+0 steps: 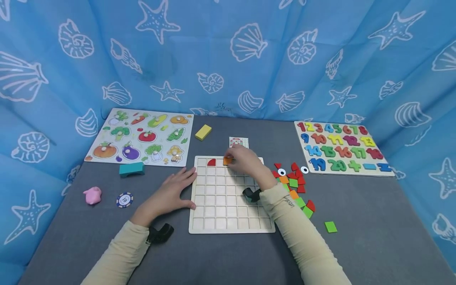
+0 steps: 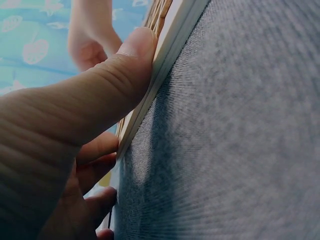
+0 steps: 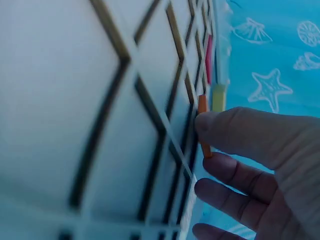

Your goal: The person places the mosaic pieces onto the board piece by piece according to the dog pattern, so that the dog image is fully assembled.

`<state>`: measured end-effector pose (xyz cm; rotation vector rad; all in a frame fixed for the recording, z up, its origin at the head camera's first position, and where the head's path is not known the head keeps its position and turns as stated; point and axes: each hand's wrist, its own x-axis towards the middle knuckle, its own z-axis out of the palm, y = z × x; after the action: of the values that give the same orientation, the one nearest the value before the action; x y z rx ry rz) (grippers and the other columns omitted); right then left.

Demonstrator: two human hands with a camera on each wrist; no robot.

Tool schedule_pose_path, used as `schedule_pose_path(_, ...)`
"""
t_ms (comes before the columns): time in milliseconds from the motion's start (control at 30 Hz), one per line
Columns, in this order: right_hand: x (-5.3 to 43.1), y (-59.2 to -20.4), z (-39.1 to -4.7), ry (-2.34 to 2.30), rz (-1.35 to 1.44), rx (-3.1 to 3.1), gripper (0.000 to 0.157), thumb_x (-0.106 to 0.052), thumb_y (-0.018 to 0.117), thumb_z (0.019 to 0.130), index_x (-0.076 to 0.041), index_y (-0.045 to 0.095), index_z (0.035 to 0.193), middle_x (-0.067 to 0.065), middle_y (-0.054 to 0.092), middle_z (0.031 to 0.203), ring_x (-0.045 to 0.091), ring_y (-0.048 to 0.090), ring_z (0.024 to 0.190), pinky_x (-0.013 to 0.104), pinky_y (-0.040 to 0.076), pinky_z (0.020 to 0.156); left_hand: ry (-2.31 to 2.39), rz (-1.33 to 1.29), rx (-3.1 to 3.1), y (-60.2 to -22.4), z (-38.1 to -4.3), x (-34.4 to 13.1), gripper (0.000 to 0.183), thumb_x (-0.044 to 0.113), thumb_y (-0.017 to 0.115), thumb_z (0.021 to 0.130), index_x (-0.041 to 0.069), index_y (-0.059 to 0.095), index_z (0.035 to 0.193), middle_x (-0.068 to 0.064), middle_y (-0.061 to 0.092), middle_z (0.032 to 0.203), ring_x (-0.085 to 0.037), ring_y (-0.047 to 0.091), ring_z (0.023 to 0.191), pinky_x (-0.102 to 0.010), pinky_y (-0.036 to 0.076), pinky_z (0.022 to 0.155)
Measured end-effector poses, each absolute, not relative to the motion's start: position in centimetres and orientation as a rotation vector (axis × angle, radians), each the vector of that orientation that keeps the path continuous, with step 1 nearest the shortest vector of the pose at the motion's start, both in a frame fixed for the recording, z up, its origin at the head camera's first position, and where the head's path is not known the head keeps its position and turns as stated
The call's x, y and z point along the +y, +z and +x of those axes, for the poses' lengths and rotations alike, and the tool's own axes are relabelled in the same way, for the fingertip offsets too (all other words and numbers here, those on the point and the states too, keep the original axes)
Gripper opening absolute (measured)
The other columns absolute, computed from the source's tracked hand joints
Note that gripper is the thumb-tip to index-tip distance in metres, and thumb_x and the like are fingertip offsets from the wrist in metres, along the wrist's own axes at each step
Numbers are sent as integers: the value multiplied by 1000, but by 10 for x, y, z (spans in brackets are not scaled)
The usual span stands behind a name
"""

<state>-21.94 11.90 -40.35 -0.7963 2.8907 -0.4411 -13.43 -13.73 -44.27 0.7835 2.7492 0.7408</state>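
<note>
A pale wooden grid board (image 1: 231, 231) lies in the middle of the table. My right hand (image 1: 245, 161) pinches an orange square tile (image 1: 227, 160) between thumb and fingers at the board's far row. In the right wrist view, the tile (image 3: 202, 105) stands edge-on to the camera by the grid. Two cells to the left, a red quarter-round piece (image 1: 211, 162) sits in the same row. My left hand (image 1: 171, 190) rests along the board's left edge, fingers extended; its thumb (image 2: 135, 47) touches the rim in the left wrist view. A small picture card (image 1: 242, 140) lies just behind the board.
Red, green and orange pieces (image 1: 301, 188) lie loose right of the board, with one green tile (image 1: 330, 227) apart. A vegetable puzzle (image 1: 164, 136) and number puzzle (image 1: 310, 152) stand at the back. Yellow (image 1: 203, 132) and teal (image 1: 132, 169) blocks, a pink toy (image 1: 93, 195) and a chip (image 1: 124, 200) lie leftward.
</note>
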Motion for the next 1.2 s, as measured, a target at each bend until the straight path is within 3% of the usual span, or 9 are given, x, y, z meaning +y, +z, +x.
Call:
schedule_pose_path(267, 102, -408, -222, -401, -900, 2900, 21, -14, 69, 76, -13, 67, 97, 0, 59, 90, 13, 53, 82, 28, 45, 73, 741, 766, 2744, -443, -134, -137, 97, 55, 69, 63, 13, 27, 141, -1, 19, 148, -27, 10, 136, -57, 12, 104)
schedule_pose_path(633, 108, -407, -216, -411, -838, 2910, 23, -17, 68, 77, -15, 67, 101, 1, 58, 94, 14, 52, 82, 30, 45, 68, 740, 760, 2737, -442, -134, -137, 97, 55, 68, 64, 13, 26, 141, -1, 18, 148, -28, 9, 136, -57, 12, 104)
schedule_pose_path(800, 149, -400, -208, -444, -712, 2978, 28, -17, 67, 79, -16, 65, 107, 3, 58, 103, 20, 55, 94, 38, 47, 74, 751, 763, 2739, -444, -134, -136, 98, 55, 69, 63, 13, 27, 141, -2, 19, 148, -28, 9, 136, -56, 11, 104)
schedule_pose_path(1200, 277, -395, -186, -365, -266, 3022, 28, -4, 60, 82, -3, 61, 110, 17, 56, 105, 33, 53, 96, 49, 45, 80, 774, 755, 2727, -445, -133, -137, 96, 52, 70, 65, 14, 26, 141, -1, 19, 148, -28, 9, 136, -56, 11, 104)
